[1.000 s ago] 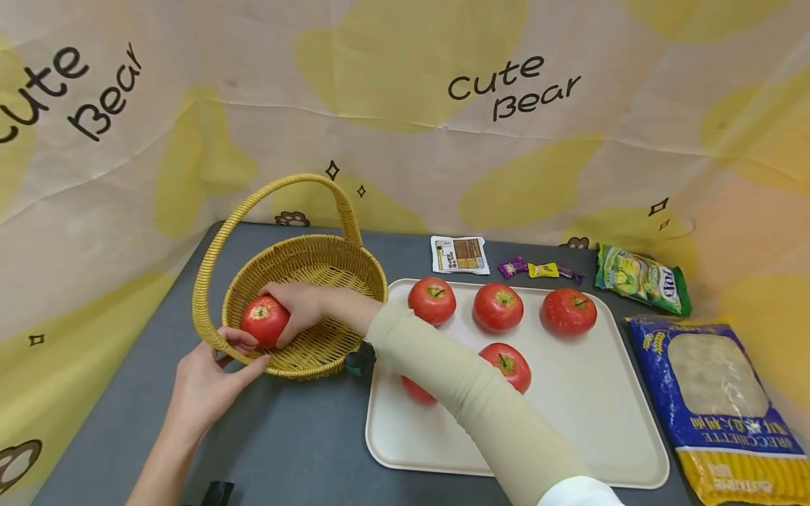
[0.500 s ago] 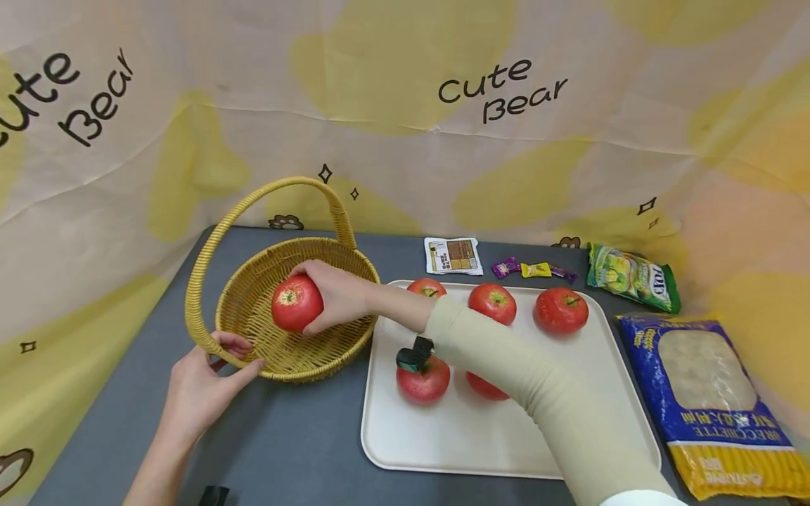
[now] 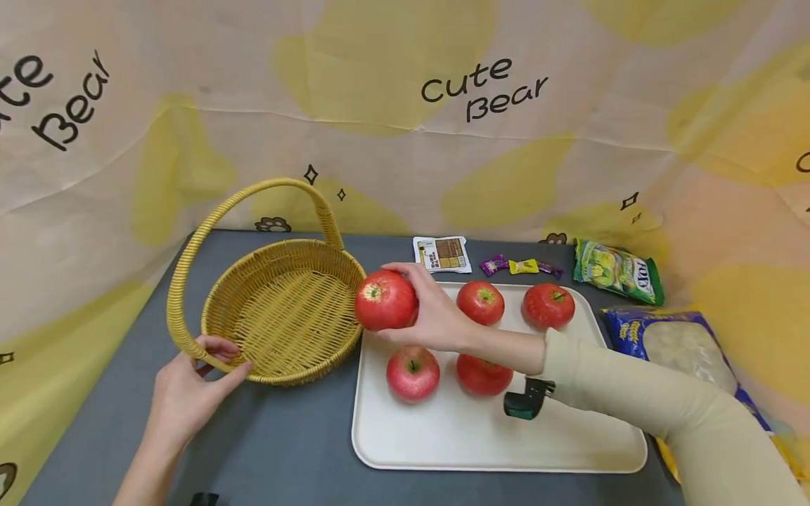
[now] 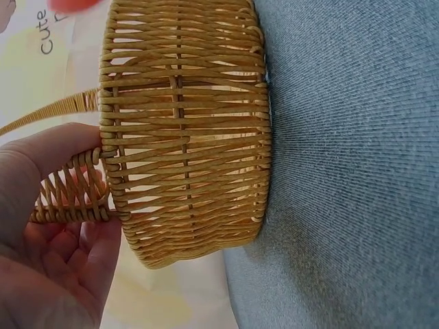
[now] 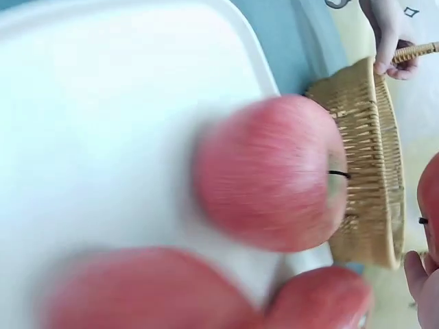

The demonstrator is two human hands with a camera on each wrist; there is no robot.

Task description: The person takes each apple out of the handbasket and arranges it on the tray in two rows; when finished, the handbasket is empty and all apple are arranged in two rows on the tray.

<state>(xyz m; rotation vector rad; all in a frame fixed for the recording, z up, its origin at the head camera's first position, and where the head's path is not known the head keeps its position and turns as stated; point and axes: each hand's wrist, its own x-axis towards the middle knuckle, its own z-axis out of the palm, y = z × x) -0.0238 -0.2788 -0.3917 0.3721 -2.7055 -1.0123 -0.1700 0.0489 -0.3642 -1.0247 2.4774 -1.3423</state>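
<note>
My right hand [image 3: 436, 309] grips a red apple [image 3: 386, 301] by its side, up beside the right rim of a yellow wicker basket [image 3: 285, 316]. The basket has nothing inside in the head view. At the basket's near left, my left hand [image 3: 193, 386] pinches the foot of its arched handle [image 3: 183, 295], thumb and fingers on either side, as the left wrist view shows [image 4: 72, 185]. Several more red apples, among them one at the front left [image 3: 413, 374], lie on a white tray [image 3: 506, 443]. The right hand and held apple cover the tray's back left corner.
Behind the tray lie a white packet [image 3: 441, 254], small wrapped candies [image 3: 522, 266] and a green snack bag [image 3: 616, 272]. A blue and yellow pasta bag [image 3: 680, 344] stands to the right, partly behind the right sleeve [image 3: 633, 393]. A printed cloth [image 3: 354, 140] backs the grey table [image 3: 285, 450].
My right hand has lifted the apple out of the basket and carried it right, over the rim to the tray's edge. The left hand keeps its hold on the handle. The head view has shifted slightly.
</note>
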